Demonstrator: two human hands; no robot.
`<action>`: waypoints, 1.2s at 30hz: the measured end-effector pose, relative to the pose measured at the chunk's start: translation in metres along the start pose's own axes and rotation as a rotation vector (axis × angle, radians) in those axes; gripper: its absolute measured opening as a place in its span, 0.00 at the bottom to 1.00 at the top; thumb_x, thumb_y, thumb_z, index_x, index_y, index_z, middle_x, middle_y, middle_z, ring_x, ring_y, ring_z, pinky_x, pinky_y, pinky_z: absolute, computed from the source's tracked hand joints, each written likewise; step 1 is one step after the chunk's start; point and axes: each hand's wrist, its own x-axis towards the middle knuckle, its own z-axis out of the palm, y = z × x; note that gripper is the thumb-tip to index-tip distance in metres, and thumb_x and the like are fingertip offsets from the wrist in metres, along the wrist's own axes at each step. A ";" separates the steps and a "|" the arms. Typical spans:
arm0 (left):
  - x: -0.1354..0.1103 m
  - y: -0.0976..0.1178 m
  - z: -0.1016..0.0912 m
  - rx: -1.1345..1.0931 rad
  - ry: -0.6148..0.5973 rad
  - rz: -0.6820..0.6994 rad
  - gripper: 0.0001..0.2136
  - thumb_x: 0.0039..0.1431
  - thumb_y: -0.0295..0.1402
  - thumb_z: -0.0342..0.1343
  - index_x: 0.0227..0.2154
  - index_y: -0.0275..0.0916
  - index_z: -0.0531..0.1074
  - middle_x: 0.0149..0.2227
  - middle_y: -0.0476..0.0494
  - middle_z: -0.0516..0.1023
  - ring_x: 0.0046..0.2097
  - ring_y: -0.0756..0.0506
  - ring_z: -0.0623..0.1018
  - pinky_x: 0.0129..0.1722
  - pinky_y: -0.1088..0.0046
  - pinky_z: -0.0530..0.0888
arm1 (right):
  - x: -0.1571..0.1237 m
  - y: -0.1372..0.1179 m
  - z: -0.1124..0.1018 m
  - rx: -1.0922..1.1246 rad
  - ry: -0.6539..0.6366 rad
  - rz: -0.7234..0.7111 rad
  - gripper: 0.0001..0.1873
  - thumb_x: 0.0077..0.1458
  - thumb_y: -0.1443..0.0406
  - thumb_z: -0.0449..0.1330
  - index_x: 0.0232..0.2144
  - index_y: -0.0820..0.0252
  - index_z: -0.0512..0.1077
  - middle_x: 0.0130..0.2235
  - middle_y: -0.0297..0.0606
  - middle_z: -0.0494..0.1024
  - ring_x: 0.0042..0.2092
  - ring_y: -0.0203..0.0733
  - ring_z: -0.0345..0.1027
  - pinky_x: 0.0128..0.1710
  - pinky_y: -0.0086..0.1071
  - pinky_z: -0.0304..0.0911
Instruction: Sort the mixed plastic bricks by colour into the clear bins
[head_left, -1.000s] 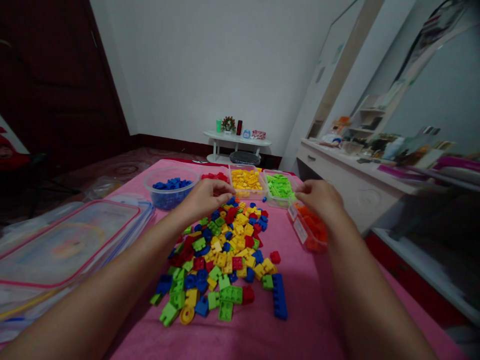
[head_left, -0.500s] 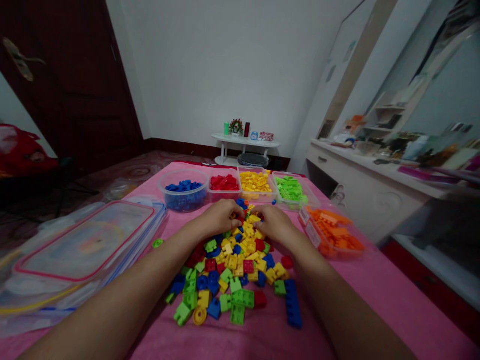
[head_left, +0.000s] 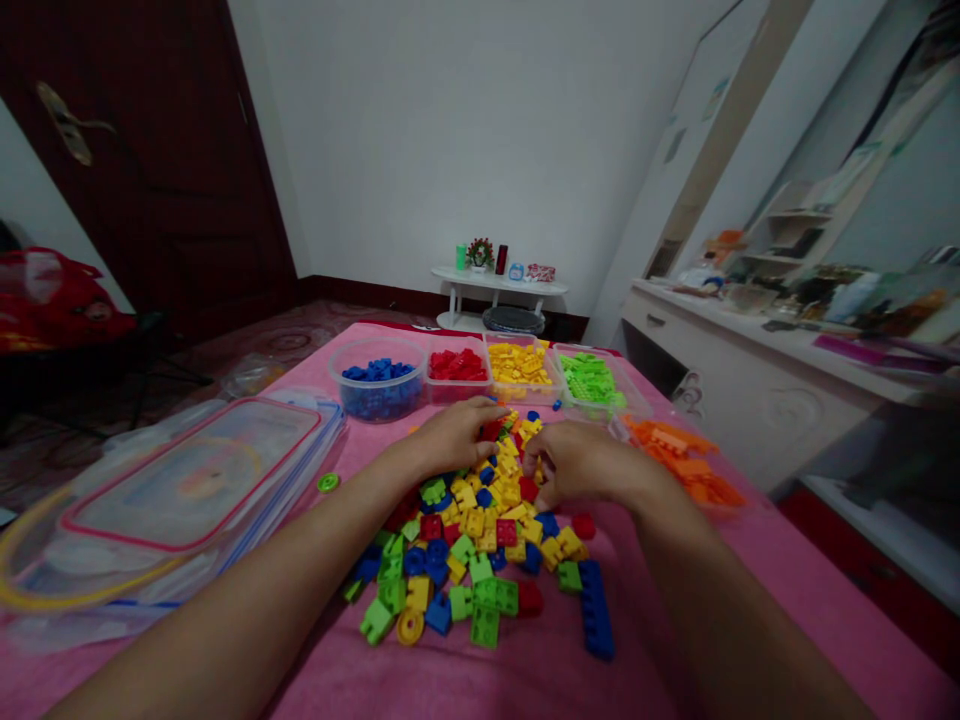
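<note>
The left hand [head_left: 459, 436] is over the far left part of the pile of bricks [head_left: 480, 520], with its fingers bent downward; the right hand [head_left: 574, 462] is at the right edge of the same pile, its fingers curled, close to a red brick [head_left: 529, 490]; I cannot tell whether either hand grasps a brick or only touches it. The pile, of mixed colours, lies on the pink cloth [head_left: 442, 690], between the two forearms; a long blue brick [head_left: 596, 610] lies at its near right corner. Behind the pile stand the round blue-brick tub [head_left: 346, 398], the red-brick box [head_left: 459, 394], the yellow-brick box [head_left: 529, 393] and the green-brick box [head_left: 604, 409], in a row; orange bricks [head_left: 694, 465] are beyond the right wrist; stacked lids [head_left: 180, 500] lie at left.
</note>
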 end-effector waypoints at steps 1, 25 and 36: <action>0.000 0.000 0.002 -0.029 -0.024 0.009 0.21 0.49 0.30 0.56 0.50 0.42 0.71 0.51 0.41 0.73 0.51 0.42 0.71 0.52 0.69 0.65 | 0.000 -0.002 0.003 -0.016 0.005 0.006 0.18 0.30 0.64 0.69 0.31 0.52 0.76 0.28 0.30 0.76 0.29 0.36 0.66 0.24 0.26 0.49; 0.007 -0.011 -0.048 -1.645 0.371 -0.691 0.06 0.48 0.19 0.55 0.29 0.32 0.69 0.25 0.46 0.73 0.23 0.55 0.71 0.20 0.85 0.67 | 0.019 -0.062 0.035 1.108 0.323 -0.302 0.08 0.48 0.62 0.59 0.32 0.59 0.70 0.20 0.26 0.64 0.20 0.28 0.53 0.20 0.24 0.48; 0.003 -0.012 -0.061 -1.937 0.259 -0.714 0.04 0.55 0.23 0.47 0.28 0.32 0.67 0.22 0.47 0.65 0.19 0.56 0.64 0.11 0.89 0.56 | 0.002 -0.081 0.028 -0.138 0.250 -0.007 0.12 0.51 0.60 0.57 0.34 0.58 0.77 0.36 0.48 0.79 0.39 0.52 0.73 0.34 0.36 0.59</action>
